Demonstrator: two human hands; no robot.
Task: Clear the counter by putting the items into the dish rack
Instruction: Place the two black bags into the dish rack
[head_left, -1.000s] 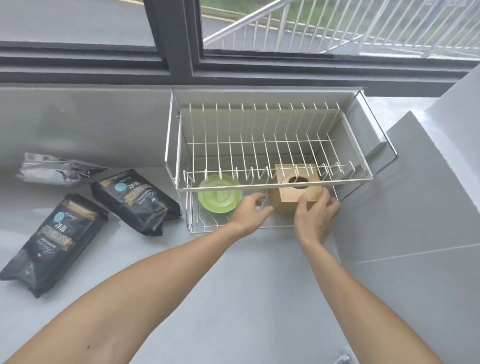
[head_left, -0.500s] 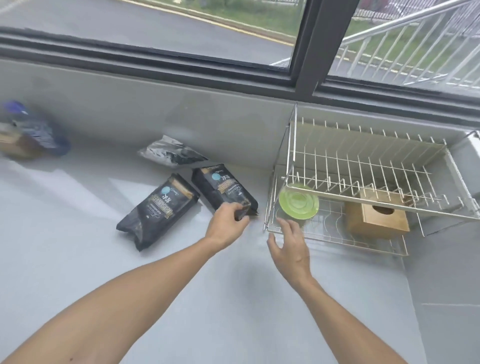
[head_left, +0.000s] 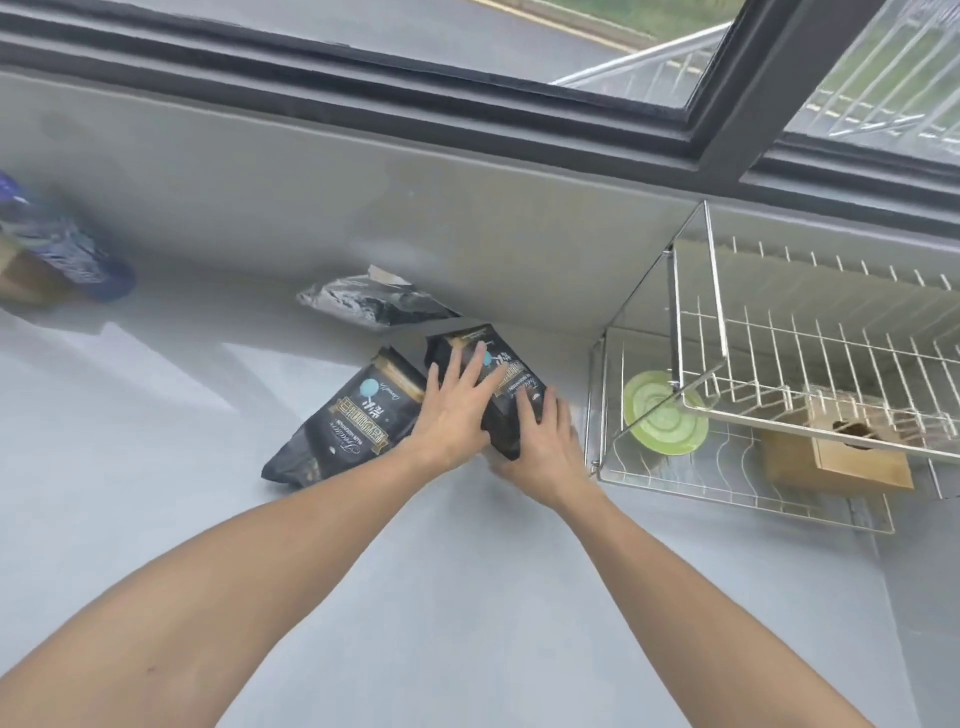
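Two black coffee bags lie on the grey counter left of the wire dish rack (head_left: 737, 473). My left hand (head_left: 454, 410) lies flat with spread fingers on top of the right black bag (head_left: 511, 387). My right hand (head_left: 543, 444) grips that bag's near right corner. The left black bag (head_left: 353, 423) lies untouched beside it. A green plate (head_left: 660, 415) and a wooden box (head_left: 841, 457) sit on the rack's lower tier.
A crumpled silver pouch (head_left: 371, 301) rests against the back wall behind the bags. A blue packet (head_left: 62, 244) and a brown item sit blurred at the far left. The rack's upper tier (head_left: 810, 364) overhangs the plate and box. A window runs along the back.
Both hands left the wooden box in the rack and swung left. They now rest on the right black bag; the view has panned left with them.
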